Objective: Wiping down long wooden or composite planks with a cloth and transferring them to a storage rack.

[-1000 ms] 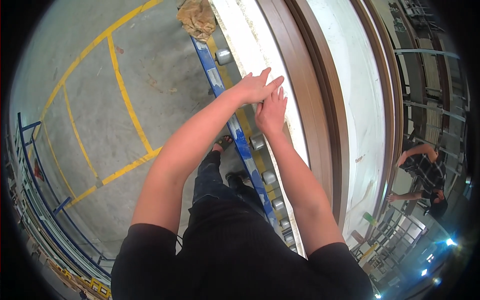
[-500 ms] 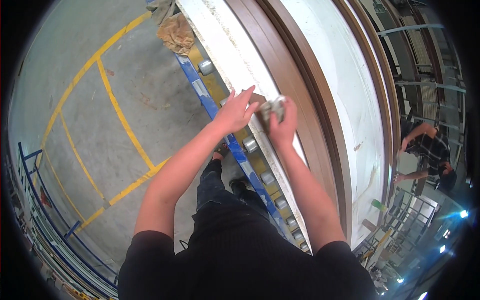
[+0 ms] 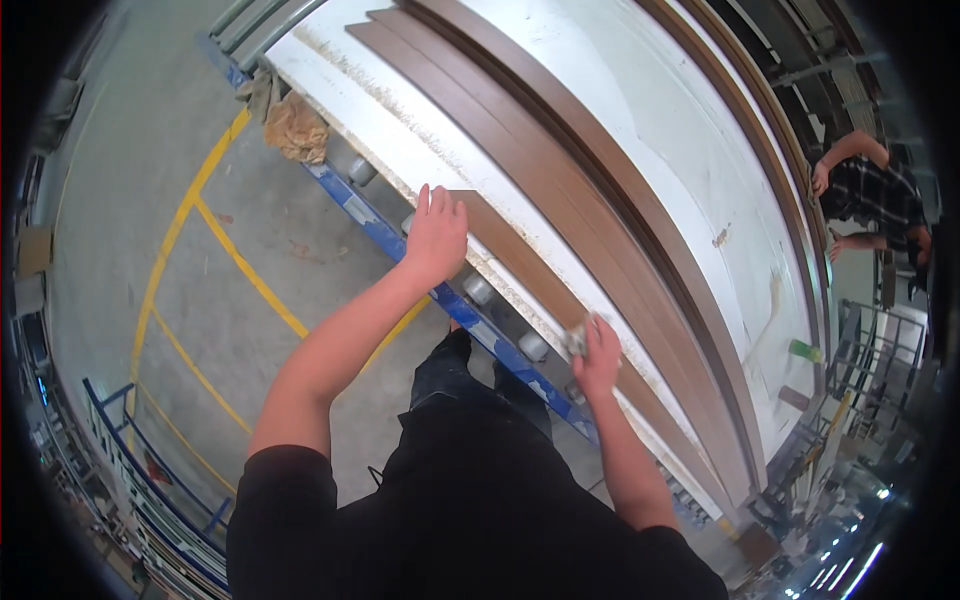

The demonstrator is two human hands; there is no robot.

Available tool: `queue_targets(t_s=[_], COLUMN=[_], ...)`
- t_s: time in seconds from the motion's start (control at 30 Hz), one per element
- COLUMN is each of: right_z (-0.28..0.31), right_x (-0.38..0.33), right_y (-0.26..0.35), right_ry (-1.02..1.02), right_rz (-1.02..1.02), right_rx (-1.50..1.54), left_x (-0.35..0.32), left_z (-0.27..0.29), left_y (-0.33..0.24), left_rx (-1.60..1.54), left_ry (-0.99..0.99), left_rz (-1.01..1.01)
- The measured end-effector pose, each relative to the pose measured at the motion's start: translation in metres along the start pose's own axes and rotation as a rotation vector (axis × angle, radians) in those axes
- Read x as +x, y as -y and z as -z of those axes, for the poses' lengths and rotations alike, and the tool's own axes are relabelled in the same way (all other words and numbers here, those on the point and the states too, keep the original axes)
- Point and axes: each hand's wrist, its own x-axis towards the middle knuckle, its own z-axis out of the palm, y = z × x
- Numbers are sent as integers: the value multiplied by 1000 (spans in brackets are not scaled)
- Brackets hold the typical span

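A narrow brown strip (image 3: 530, 258) lies on a white panel (image 3: 345, 97) along its near edge. My left hand (image 3: 438, 235) is at the strip's far left end, its fingers bent over the corner; the thumb is hidden. Lower right along the same strip, my right hand (image 3: 598, 358) is closed around a crumpled pale rag (image 3: 576, 340), which touches the strip's face. Wider brown boards (image 3: 520, 160) lie side by side just beyond the strip.
Beneath the panel runs a blue roller frame (image 3: 372, 232) with grey rollers. A crumpled brown cloth (image 3: 296, 128) hangs at its far left. Across the white panels, another person (image 3: 872, 190) works at the far right. A green object (image 3: 805, 350) lies on the panel.
My right hand has moved down and right along the strip with the rag, away from my left hand. My left hand has settled on the strip's end. The view has shifted.
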Motion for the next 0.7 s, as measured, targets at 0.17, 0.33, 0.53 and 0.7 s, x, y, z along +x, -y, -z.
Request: queue_targets(t_s=[0.17,0.33,0.53,0.7], right_z=[35,38,38,21], right_x=[-108,-129,-185,-273], right_y=[-75,-84,-72,-122], right_ry=[42,-8,-285,-957], right_rz=[-222,-324,-760,-1339], right_rx=[5,29,-13,713], left_x=[16,16,36,42], left_z=[14,8,6,16], left_y=[-49,-147,-176,-175], left_rx=[-148,-472,-326,-142], left_ry=[-37,81,194,181], left_rz=[-244,-722,-808,-887])
